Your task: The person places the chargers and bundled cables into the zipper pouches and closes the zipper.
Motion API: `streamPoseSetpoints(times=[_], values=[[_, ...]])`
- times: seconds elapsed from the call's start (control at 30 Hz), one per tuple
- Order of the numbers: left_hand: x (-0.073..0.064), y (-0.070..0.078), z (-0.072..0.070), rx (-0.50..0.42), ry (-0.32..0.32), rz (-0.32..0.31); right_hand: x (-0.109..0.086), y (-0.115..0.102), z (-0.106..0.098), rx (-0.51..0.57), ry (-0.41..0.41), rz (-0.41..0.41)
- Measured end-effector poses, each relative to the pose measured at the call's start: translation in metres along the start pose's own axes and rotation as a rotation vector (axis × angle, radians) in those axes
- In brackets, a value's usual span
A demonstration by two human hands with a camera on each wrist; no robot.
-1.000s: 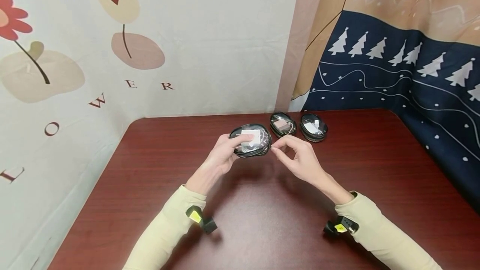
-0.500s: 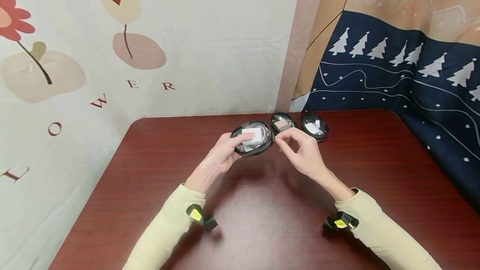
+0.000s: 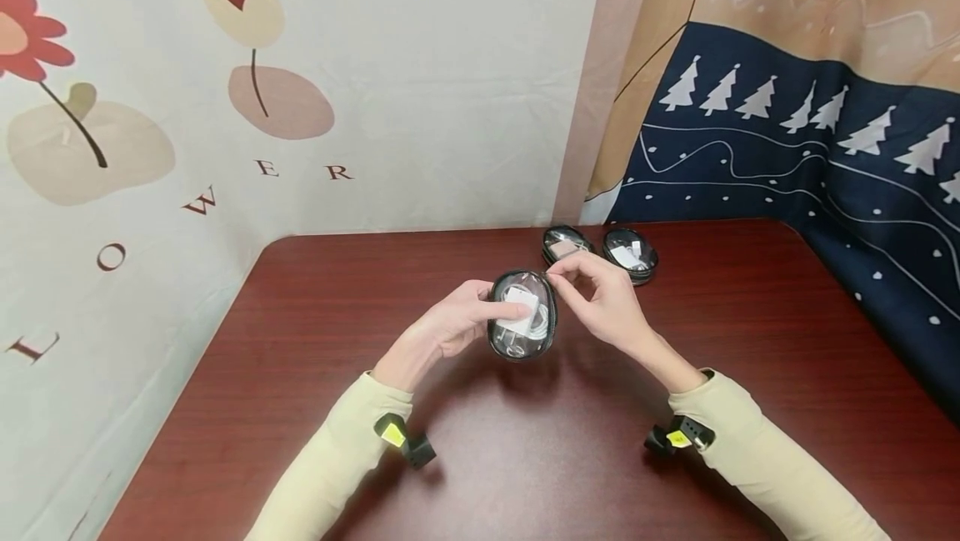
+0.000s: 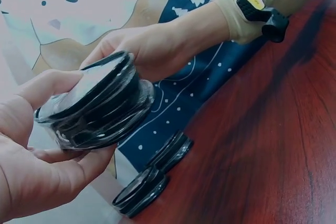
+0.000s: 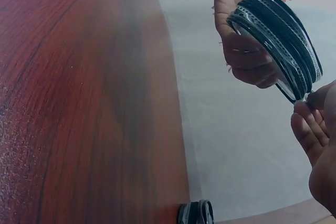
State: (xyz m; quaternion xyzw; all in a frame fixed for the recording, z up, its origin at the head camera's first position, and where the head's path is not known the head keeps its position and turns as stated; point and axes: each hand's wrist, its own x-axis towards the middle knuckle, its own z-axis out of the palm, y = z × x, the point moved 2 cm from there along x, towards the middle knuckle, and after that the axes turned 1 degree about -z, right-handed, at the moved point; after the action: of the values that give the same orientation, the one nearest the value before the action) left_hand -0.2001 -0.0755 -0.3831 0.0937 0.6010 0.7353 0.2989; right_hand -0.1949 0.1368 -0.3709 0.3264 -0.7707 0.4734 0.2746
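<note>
A small oval zip pouch (image 3: 534,339) with clear faces and black trim is held up over the table in my left hand (image 3: 452,323). Its thumb lies across the clear front, and its fingers support the back. Inside show a white charger block (image 3: 519,308) and a coiled white cable (image 3: 539,323). My right hand (image 3: 606,298) pinches the zipper pull at the pouch's upper right edge with thumb and forefinger; the pull itself is mostly hidden by the fingertips. In the right wrist view, zipper teeth run along the black side band (image 5: 278,35).
Two similar pouches lie at the back of the dark red table (image 3: 337,341): one pouch (image 3: 558,242) partly behind my right hand, another pouch (image 3: 628,253) to its right. A printed cloth (image 3: 435,107) hangs behind the table, and a navy one (image 3: 720,157) at the right.
My left hand has turned the pouch from lying sideways to standing lengthwise, moving it slightly right and down. The right hand has moved slightly up, its fingertips staying at the pouch's edge.
</note>
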Motion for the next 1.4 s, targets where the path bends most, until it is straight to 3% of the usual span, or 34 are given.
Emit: streamPoseSetpoints(times=[0.13,0.4,0.63,0.83,1.4], values=[[-0.001,0.0,0.001,0.009,-0.025,0.004,0.0,0.0,0.0,-0.019,-0.025,-0.008],[-0.001,0.001,-0.002,-0.05,0.052,0.013,0.001,0.002,-0.004,-0.083,-0.058,-0.012],[-0.004,0.008,-0.009,-0.082,0.107,0.029,0.0,-0.001,-0.012,-0.084,-0.133,-0.039],[-0.003,0.009,-0.009,-0.083,0.13,0.024,-0.003,-0.001,-0.011,-0.066,-0.135,-0.056],[0.005,0.014,-0.014,-0.205,0.33,0.087,-0.016,-0.012,0.003,-0.01,-0.192,-0.06]])
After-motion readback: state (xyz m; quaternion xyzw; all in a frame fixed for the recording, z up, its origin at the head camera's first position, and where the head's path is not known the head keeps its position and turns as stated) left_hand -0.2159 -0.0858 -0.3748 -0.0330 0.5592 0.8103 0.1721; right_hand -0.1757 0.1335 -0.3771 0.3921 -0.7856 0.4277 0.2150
